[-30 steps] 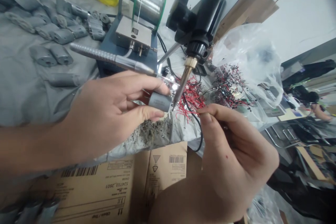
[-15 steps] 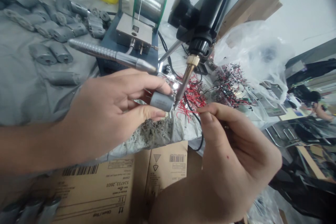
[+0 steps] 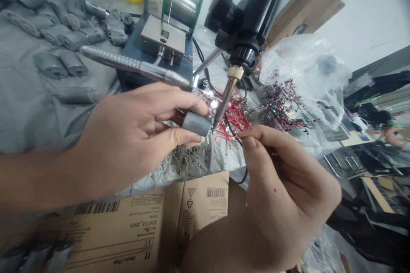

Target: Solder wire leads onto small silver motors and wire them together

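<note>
My left hand is closed on a grey cylindrical motor, thumb below and fingers above. The motor's right end sits at the tip of a soldering iron that points down from a black stand. From the left, a metal solder-feed tube ends just above the motor. My right hand pinches a thin red wire between thumb and forefinger, to the right of the iron tip. Whether the wire's far end touches the motor I cannot tell. Behind lies a heap of red wires.
A solder spool stands on a metal feeder box. Several grey motors lie at the left. Black and red wires are piled beside a clear plastic bag. A cardboard box is below the table edge.
My right hand has shifted very slightly left with the red wire. The left hand and the motor look almost unmoved.
</note>
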Demonstrator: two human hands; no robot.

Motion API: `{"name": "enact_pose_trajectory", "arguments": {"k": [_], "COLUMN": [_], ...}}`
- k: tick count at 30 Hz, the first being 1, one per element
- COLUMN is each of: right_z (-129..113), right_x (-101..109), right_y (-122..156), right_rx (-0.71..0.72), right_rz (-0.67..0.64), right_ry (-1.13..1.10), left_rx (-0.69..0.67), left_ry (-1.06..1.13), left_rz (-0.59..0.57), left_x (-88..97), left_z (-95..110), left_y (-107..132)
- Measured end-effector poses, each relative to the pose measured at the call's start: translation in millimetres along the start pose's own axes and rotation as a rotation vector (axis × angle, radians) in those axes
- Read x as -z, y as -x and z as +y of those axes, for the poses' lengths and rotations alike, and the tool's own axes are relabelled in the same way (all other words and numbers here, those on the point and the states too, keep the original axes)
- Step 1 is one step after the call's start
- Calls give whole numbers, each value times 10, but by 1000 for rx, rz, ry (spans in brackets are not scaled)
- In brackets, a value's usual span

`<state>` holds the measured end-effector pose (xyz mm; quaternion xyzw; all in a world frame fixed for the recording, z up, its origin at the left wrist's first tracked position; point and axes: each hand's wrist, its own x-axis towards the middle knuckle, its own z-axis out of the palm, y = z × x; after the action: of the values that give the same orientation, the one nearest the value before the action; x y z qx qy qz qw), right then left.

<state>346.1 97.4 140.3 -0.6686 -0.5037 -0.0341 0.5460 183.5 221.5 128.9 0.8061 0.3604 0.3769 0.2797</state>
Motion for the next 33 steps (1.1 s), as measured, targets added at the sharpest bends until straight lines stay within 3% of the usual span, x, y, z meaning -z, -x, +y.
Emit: {"name": "enact_pose_trajectory", "arguments": {"k": [8,33], "right_z": [-37,-13], "right_x": [-28,28], "right_y": [-15,-49], "right_rx": [24,14], "right_rz": [20,-38], "right_ry": [25,22], "left_rx": [-18,-14], "left_ry": [16,33], "left_rz": [37,1], "left_x": [-34,12], "left_z": [7,-40], "left_y": [-6,-14]}}
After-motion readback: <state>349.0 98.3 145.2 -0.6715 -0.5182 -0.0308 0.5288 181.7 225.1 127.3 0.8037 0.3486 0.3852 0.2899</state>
